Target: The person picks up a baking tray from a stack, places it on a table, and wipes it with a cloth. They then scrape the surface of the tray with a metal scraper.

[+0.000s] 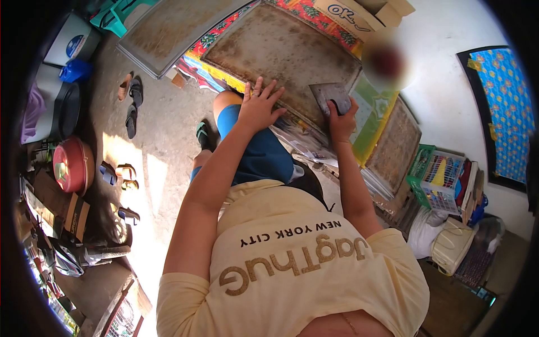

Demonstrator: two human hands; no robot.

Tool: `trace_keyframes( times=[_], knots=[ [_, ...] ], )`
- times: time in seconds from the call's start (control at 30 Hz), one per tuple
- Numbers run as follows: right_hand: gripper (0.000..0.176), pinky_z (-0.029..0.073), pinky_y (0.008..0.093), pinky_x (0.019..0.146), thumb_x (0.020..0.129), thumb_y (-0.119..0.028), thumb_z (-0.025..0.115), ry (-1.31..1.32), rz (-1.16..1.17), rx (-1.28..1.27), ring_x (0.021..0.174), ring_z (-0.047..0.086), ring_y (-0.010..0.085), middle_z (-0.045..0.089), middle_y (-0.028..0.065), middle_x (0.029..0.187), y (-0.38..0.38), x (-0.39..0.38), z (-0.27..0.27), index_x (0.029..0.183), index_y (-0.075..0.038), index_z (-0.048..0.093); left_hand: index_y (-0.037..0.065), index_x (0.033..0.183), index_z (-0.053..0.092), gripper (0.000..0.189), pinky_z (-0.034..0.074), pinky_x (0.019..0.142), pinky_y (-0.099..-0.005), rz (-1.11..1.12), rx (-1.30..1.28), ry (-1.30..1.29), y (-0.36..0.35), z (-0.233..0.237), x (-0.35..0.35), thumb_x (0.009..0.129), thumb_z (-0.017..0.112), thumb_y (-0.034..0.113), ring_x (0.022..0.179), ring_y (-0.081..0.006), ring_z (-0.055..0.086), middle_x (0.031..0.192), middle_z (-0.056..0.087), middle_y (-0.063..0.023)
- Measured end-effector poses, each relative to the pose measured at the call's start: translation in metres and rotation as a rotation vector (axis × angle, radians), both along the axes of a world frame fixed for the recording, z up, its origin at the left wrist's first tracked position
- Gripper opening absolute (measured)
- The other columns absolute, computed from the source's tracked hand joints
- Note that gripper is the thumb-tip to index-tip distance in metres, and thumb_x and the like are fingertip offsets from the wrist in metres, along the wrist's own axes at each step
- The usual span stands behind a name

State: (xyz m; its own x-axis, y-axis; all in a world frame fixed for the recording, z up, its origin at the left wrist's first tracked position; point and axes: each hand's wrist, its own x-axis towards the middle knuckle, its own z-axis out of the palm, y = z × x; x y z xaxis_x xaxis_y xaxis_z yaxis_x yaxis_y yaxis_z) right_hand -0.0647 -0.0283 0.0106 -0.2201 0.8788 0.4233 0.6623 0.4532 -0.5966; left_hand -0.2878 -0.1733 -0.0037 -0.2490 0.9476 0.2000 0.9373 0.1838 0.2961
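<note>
A large baking tray point(281, 56) with a brown-stained, worn metal surface lies in front of me on a colourful covered table. My left hand point(261, 106) rests at its near edge, fingers spread and stretched out, holding nothing. In my right hand point(341, 121) is a flat metal scraper point(327, 94), its dark grey blade over the tray's right corner. My thumb and fingers close on the side of the scraper nearest me.
Another tray point(168, 33) lies to the left, and stacked trays point(393, 143) stand at the right. A cardboard box point(359, 17) sits at the back. Baskets point(441, 174) stand by the right wall. Slippers point(132, 121) and a red basin point(73, 165) are on the left.
</note>
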Motion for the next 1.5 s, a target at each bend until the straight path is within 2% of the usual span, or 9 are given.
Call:
trace_keyframes(
  times=[0.17, 0.77, 0.87, 0.97, 1.2, 1.3, 1.33, 1.43, 1.5],
  knots=[
    [0.067, 0.052, 0.0488, 0.075, 0.082, -0.051, 0.074, 0.138, -0.054, -0.101, 0.090, 0.067, 0.0444, 0.069, 0.0221, 0.099, 0.009, 0.004, 0.002, 0.130, -0.015, 0.044, 0.028, 0.147, 0.043, 0.065, 0.014, 0.116, -0.0607, -0.009, 0.003, 0.028, -0.001, -0.001, -0.002, 0.090, 0.053, 0.058, 0.147, -0.0351, 0.021, 0.154, 0.036, -0.0031],
    [0.059, 0.051, 0.0495, 0.072, 0.086, -0.047, 0.071, 0.094, 0.001, 0.021, 0.087, 0.066, 0.0448, 0.068, 0.0223, 0.096, 0.004, 0.002, -0.009, 0.126, -0.011, 0.046, 0.028, 0.147, 0.042, 0.065, 0.013, 0.117, -0.0599, -0.005, -0.011, 0.009, 0.000, -0.001, -0.002, 0.091, 0.053, 0.058, 0.148, -0.0344, 0.021, 0.155, 0.036, -0.0025],
    [0.061, 0.051, 0.0449, 0.080, 0.085, -0.041, 0.075, 0.105, -0.045, -0.109, 0.095, 0.066, 0.0406, 0.066, 0.0241, 0.103, 0.001, 0.003, 0.000, 0.127, -0.006, 0.047, 0.028, 0.147, 0.042, 0.065, 0.013, 0.117, -0.0598, -0.004, 0.001, 0.017, -0.002, 0.000, -0.001, 0.091, 0.053, 0.058, 0.148, -0.0343, 0.021, 0.155, 0.036, -0.0023],
    [0.058, 0.050, 0.0501, 0.070, 0.086, -0.046, 0.071, 0.138, 0.034, 0.006, 0.085, 0.066, 0.0453, 0.068, 0.0230, 0.093, -0.007, -0.002, -0.006, 0.125, -0.010, 0.047, 0.028, 0.147, 0.042, 0.065, 0.014, 0.117, -0.0598, 0.002, -0.006, 0.019, -0.001, 0.000, 0.000, 0.091, 0.053, 0.058, 0.148, -0.0342, 0.021, 0.155, 0.036, -0.0023],
    [0.059, 0.050, 0.0500, 0.070, 0.088, -0.044, 0.070, -0.017, -0.021, 0.010, 0.084, 0.066, 0.0453, 0.068, 0.0227, 0.094, 0.003, -0.001, -0.005, 0.130, -0.012, 0.045, 0.028, 0.147, 0.042, 0.065, 0.013, 0.116, -0.0614, -0.009, 0.001, 0.004, -0.002, -0.002, -0.002, 0.090, 0.054, 0.058, 0.148, -0.0353, 0.020, 0.155, 0.036, -0.0029],
    [0.059, 0.050, 0.0461, 0.079, 0.087, -0.046, 0.071, 0.003, 0.091, -0.160, 0.092, 0.065, 0.0445, 0.067, 0.0226, 0.101, -0.014, -0.012, 0.017, 0.130, -0.013, 0.047, 0.027, 0.148, 0.041, 0.068, 0.013, 0.116, -0.0625, -0.014, -0.035, -0.016, 0.000, 0.000, -0.003, 0.089, 0.055, 0.058, 0.148, -0.0367, 0.020, 0.155, 0.035, -0.0040],
    [0.058, 0.051, 0.0423, 0.080, 0.087, -0.042, 0.072, 0.036, 0.090, -0.216, 0.092, 0.067, 0.0398, 0.067, 0.0219, 0.102, -0.017, -0.015, 0.025, 0.129, -0.010, 0.047, 0.026, 0.148, 0.041, 0.069, 0.013, 0.116, -0.0629, -0.015, -0.056, -0.024, 0.000, 0.002, -0.004, 0.089, 0.056, 0.059, 0.147, -0.0373, 0.020, 0.155, 0.035, -0.0044],
    [0.061, 0.051, 0.0411, 0.075, 0.087, -0.039, 0.073, 0.306, 0.157, -0.120, 0.085, 0.067, 0.0353, 0.067, 0.0178, 0.094, -0.008, -0.023, 0.019, 0.129, -0.005, 0.045, 0.023, 0.148, 0.040, 0.072, 0.012, 0.115, -0.0643, 0.028, -0.024, -0.166, 0.005, 0.012, -0.001, 0.088, 0.057, 0.060, 0.146, -0.0407, 0.021, 0.150, 0.042, -0.0082],
    [0.063, 0.051, 0.0375, 0.078, 0.084, -0.037, 0.076, 0.258, 0.191, -0.126, 0.087, 0.066, 0.0296, 0.066, 0.0160, 0.094, 0.000, -0.020, 0.018, 0.127, -0.002, 0.046, 0.020, 0.147, 0.042, 0.072, 0.010, 0.115, -0.0640, 0.065, -0.022, -0.320, 0.012, 0.026, 0.000, 0.089, 0.057, 0.059, 0.141, -0.0400, 0.033, 0.143, 0.050, -0.0107]
  ],
)
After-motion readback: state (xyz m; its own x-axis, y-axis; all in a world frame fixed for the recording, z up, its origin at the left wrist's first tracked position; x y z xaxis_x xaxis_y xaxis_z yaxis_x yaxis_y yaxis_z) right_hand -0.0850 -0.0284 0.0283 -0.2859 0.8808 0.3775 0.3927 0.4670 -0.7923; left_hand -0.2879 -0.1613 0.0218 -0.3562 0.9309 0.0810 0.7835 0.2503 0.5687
